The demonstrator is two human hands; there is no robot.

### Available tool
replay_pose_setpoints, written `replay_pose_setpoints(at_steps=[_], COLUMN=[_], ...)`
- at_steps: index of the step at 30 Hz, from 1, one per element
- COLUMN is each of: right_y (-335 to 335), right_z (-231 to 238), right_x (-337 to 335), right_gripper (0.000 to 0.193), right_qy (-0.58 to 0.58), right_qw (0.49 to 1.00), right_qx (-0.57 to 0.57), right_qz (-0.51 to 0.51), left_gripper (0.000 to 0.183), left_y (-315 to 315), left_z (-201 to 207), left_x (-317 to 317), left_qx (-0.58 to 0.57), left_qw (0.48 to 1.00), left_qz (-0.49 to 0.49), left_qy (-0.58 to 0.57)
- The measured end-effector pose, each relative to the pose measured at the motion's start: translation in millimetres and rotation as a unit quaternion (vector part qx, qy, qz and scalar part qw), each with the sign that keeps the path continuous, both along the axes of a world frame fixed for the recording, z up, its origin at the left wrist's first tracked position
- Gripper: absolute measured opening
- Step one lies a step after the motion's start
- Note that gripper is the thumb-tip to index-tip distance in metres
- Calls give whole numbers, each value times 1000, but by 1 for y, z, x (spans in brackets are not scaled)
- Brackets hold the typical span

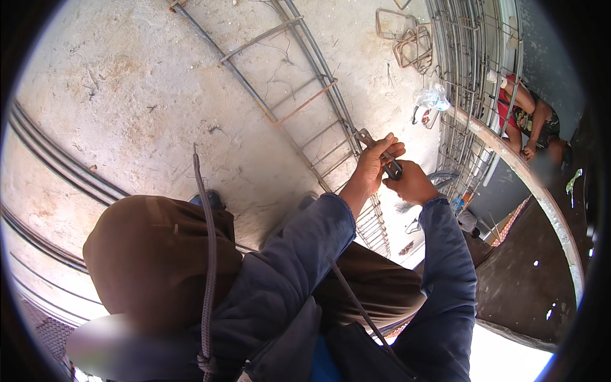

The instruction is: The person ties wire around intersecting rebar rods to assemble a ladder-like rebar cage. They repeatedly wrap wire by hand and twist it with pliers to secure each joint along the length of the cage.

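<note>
Both my hands are together at the side of a long rebar cage (305, 105) made of dark bars and square stirrups. Held between them is a metal pincer tool (393, 169), its jaw end against one of the cage's bars. Around the middle of the tool my left hand (371, 167) is loosely closed, fingers curled over it. The closed right hand (414, 184) grips the handle end just beside. My fingers partly cover the tool, and whether a tie wire sits in the jaws cannot be made out.
Long loose bars (70, 159) lie on the concrete floor at left. Bent stirrups (414, 48) and a clear plastic bag (433, 97) lie at the far right, near stacked cages (468, 38). Beyond a curved pole (528, 175), another person (531, 118) sits. My brown-trousered knee (153, 254) rises at left.
</note>
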State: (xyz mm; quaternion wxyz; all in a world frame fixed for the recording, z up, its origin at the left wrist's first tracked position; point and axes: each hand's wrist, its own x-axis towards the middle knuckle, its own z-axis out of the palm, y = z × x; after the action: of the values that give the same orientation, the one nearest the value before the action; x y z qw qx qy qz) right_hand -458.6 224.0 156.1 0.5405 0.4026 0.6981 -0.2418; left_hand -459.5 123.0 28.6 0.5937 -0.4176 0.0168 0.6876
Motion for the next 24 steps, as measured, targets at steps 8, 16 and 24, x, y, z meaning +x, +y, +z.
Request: replay_pose_setpoints(at_steps=[8, 16, 24], right_y=[12, 26, 51], right_z=[36, 14, -5], right_x=[-47, -33, -108], right_gripper=[26, 26, 31], right_qy=[-18, -4, -78], right_qw=[952, 898, 861], right_qx=[104, 184, 150], right_qz=[288, 400, 480], left_gripper=[43, 33, 49], left_y=[49, 49, 25], left_z=[21, 30, 50], left_x=[-24, -39, -23], left_qx=[-188, -218, -164], left_qw=[956, 963, 982], left_qz=[96, -5, 73], left_qy=[-203, -160, -53])
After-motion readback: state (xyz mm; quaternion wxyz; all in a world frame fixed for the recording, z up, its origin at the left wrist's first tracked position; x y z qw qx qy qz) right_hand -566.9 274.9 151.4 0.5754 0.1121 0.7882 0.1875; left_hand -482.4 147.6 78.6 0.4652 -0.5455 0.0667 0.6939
